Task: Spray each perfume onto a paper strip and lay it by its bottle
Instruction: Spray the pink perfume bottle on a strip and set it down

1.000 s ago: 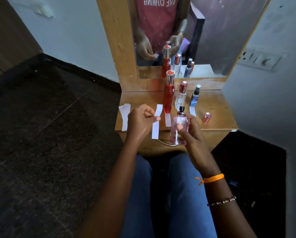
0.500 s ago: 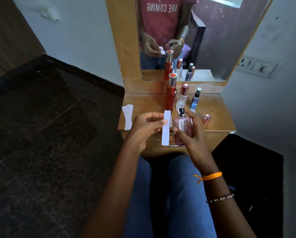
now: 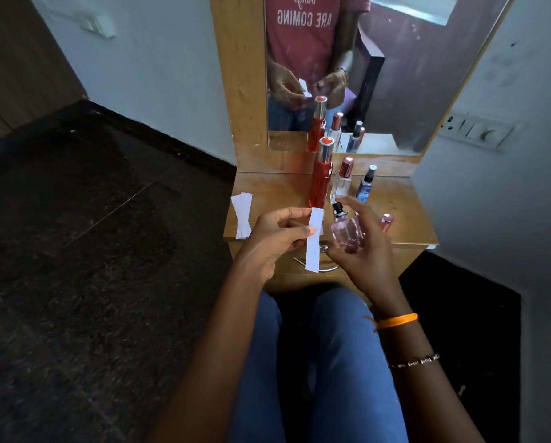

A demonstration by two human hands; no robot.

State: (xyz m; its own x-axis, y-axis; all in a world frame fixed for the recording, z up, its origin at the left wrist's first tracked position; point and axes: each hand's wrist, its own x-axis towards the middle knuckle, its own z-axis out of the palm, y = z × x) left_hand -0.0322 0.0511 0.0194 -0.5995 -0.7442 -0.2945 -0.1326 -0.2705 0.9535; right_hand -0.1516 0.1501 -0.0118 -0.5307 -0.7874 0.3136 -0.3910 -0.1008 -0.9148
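- Both forearms are bare, with no sleeves reaching them
- The right wrist wears an orange band (image 3: 395, 321) with a small loose knotted end
- Further up the right forearm sits a thin beaded bracelet (image 3: 414, 361) of dark and pale beads
- Blue jeans (image 3: 341, 362) cover both legs
- The mirror (image 3: 395, 75) reflects a red T-shirt with white lettering

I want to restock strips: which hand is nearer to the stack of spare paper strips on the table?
Left. The left hand pinches one strip just right of the stack; the right hand holds the pink bottle farther right.
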